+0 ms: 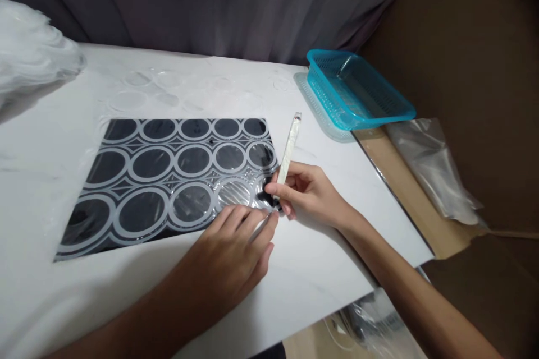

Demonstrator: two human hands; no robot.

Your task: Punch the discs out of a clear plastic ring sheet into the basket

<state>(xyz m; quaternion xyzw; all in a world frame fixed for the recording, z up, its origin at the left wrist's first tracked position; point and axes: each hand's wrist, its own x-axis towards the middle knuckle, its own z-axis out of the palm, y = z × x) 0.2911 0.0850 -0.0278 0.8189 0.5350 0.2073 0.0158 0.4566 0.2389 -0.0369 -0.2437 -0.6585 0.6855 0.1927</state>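
Note:
A flat black sheet (pixel 193 161) with rows of pale grey rings lies on the white table, under glossy clear film. At its near right corner the film looks rippled. My right hand (pixel 309 193) pinches a slim tool with a white-wrapped handle (pixel 288 148), tilted upward over that corner. The tool's working end is hidden by my fingers, so I cannot tell its kind. Beside it, my left hand (pixel 242 247) rests its outstretched fingers along the sheet's near edge, fingertips close to the right hand.
A blue plastic basket (pixel 357 90) stands at the back right. Past the table's right edge, a clear plastic bag (pixel 438 168) lies on brown cardboard (pixel 398 190). A whitish translucent pile (pixel 33 47) sits at far left. Several clear discs (pixel 166 78) lie behind the sheet, before a dark curtain (pixel 202 3).

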